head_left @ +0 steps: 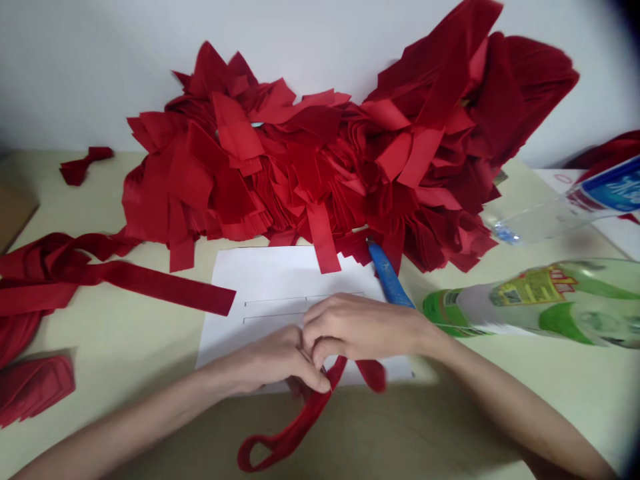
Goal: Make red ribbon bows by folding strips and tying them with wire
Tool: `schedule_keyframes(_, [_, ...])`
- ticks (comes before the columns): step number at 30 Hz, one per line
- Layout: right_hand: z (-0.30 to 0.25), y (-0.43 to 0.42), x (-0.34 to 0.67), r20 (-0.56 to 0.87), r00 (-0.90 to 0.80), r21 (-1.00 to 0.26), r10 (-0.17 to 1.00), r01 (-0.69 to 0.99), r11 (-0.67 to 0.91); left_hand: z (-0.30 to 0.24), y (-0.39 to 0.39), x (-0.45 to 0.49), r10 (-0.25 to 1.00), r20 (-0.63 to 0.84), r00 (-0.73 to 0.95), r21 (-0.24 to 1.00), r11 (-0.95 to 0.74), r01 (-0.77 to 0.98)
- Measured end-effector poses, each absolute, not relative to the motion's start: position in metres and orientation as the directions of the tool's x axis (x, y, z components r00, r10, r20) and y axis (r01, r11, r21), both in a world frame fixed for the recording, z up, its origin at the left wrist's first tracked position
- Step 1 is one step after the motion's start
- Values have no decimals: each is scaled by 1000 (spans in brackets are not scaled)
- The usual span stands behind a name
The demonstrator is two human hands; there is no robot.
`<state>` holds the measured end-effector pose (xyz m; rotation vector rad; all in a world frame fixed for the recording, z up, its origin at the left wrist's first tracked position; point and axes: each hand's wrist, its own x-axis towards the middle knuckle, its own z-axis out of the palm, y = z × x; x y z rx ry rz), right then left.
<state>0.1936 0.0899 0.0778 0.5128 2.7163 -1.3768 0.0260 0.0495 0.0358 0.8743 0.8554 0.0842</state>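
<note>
A pale cream-green table (150, 327) carries a broad, layered heap of red fabric strips (300, 160) along its back. A white paper sheet with thin black lines (270, 273) lies before it. On the right, a green-and-clear plastic bottle (565, 297) rests on its side. To the left are a loose tangle of red ribbon (55, 267), a flat red folded stack (40, 390) and a small red bow-shaped piece (85, 163).

The left hand (285, 360) and right hand (353, 327) meet at a red ribbon (305, 423) — pinching it, its looped end curling nearer the body — by a white sheet (225, 277); beyond stands a heap of red strips (300, 153).
</note>
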Motion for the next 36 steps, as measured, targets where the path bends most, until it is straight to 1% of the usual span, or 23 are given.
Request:
schedule_keyframes(2, [87,75,189,-229,-897,-526,379,442,727,34,51,25,443,-617,650,723,646,246])
schedule_keyframes(3, [91,66,187,-194,-870,-382,453,492,782,34,53,24,474,-605,639,733,645,216])
schedule_keyframes(4, [94,59,185,-162,-858,-250,487,513,821,33,55,23,506,-593,627,743,643,184])
schedule_keyframes(5, [96,52,184,-122,-850,-145,512,526,838,33,58,22,539,-581,609,751,643,148])
schedule_keyframes(6, [97,47,184,-101,-834,-67,543,550,832,33,60,20,567,-570,595,755,646,108])
schedule_keyframes(7, [97,45,184,-99,-815,-30,571,576,817,33,63,18,588,-557,587,756,651,66])
schedule_keyframes(8, [97,45,185,-101,-786,-29,609,615,788,33,67,16,603,-542,585,754,657,22])
schedule_keyframes(9, [96,47,186,-104,-749,-59,655,662,748,33,70,15,618,-525,585,747,665,-32])
schedule_keyframes(10, [95,51,188,-105,-704,-119,702,710,694,33,72,13,633,-509,583,735,673,-89])
schedule_keyframes(12, [93,61,191,-92,-606,-294,790,775,560,33,77,10,647,-492,582,702,690,-174])
schedule_keyframes(14, [91,70,194,-78,-535,-473,842,763,441,33,81,8,653,-488,579,674,704,-226])
schedule_keyframes(16, [91,76,196,-78,-513,-594,855,712,373,33,83,7,659,-482,577,657,708,-260])
schedule_keyframes(18, [91,78,197,-74,-511,-654,856,673,345,33,84,6,662,-474,580,644,710,-284])
schedule_keyframes(22, [86,83,201,-80,-503,-714,861,632,302,33,84,4,653,-432,622,631,711,-310])
schedule_keyframes(24, [83,87,202,-126,-525,-760,841,596,259,32,83,4,652,-371,661,630,700,-336])
schedule_keyframes(27, [78,91,203,-202,-613,-854,764,493,170,31,82,3,624,-273,732,623,695,-359])
schedule_keyframes(29, [77,93,203,-204,-671,-898,713,418,137,31,80,3,582,-248,775,617,711,-337])
schedule_keyframes(31, [77,93,203,-172,-712,-911,680,378,165,32,79,3,513,-272,814,609,747,-267])
schedule_keyframes(33, [78,93,203,-127,-755,-904,644,355,238,34,76,4,405,-340,849,588,796,-144])
schedule_keyframes(34, [79,92,203,-110,-791,-899,602,337,279,35,74,5,339,-383,859,576,815,-65])
schedule_keyframes(36, [79,91,202,-82,-881,-901,465,266,344,39,69,8,228,-467,854,567,819,92])
